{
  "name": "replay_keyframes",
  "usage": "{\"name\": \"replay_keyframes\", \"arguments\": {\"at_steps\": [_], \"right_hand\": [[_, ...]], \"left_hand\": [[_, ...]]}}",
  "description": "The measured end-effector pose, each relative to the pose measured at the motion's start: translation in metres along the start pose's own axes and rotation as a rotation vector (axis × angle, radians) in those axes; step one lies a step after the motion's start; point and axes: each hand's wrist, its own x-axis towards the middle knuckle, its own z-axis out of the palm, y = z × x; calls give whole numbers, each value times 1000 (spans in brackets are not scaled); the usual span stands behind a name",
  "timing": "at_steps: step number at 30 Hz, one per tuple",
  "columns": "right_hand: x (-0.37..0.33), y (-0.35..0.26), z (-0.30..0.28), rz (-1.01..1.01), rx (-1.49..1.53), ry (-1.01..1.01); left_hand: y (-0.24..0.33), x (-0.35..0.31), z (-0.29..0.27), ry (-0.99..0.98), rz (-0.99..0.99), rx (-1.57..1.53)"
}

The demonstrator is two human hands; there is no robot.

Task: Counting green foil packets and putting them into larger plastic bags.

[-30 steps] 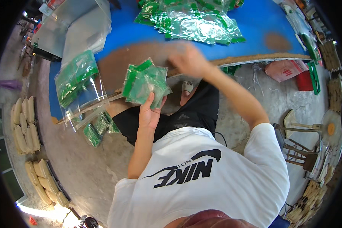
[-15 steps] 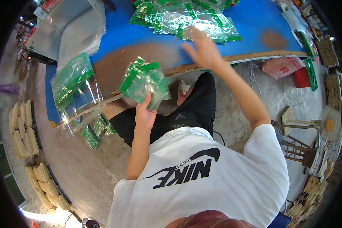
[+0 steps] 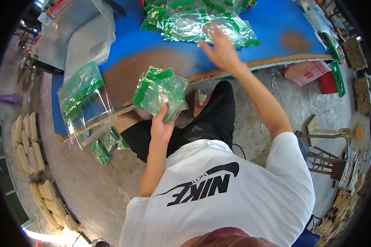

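Note:
A fanned bunch of small clear packets with green edges [image 3: 158, 88] is pinched in my left hand [image 3: 161, 128], thumb on top, above my lap at the table's near edge. Out over the blue table, my right hand [image 3: 223, 50] has its fingers stretched out and thumb apart. Its fingertips lie over the near side of a heap of similar shiny packets [image 3: 185, 26]; whether they press on one I cannot tell. To the left, a larger clear bag [image 3: 82, 92] with green packets inside hangs partly over the table edge.
A stack of clear plastic bags [image 3: 88, 45] lies by a metal box-like stand [image 3: 55, 51] on the table's left. Filled green packs [image 3: 101, 151] sit on the floor below. A stool [image 3: 327, 160], a fan [image 3: 358, 132] and a pink sack [image 3: 307, 73] are at right.
The bunch in my left hand has shifted slightly right and down in the picture. My right hand stays over the heap, its fingers a little nearer the packets' middle.

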Motion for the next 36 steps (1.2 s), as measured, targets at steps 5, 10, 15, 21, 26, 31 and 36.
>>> {"name": "replay_keyframes", "arguments": {"at_steps": [5, 10, 15, 21, 26, 31, 36], "right_hand": [[-32, 16, 19, 62, -466, -314], [-61, -62, 8, -107, -156, -339], [-58, -85, 12, -389, 380, -522], [11, -63, 31, -77, 370, -413], [0, -73, 56, -358, -82, -411], [-36, -105, 43, -470, 322, -433], [-27, -107, 45, -191, 593, -296]], "left_hand": [[1, -10, -18, 59, 52, 91], [17, -17, -35, 29, 63, 80], [34, -16, -34, 26, 61, 94], [28, -18, -34, 40, 57, 98], [35, -30, -60, 49, 73, -40], [49, -38, -83, -42, 64, -113], [54, -41, -63, 12, 81, 56]]}}
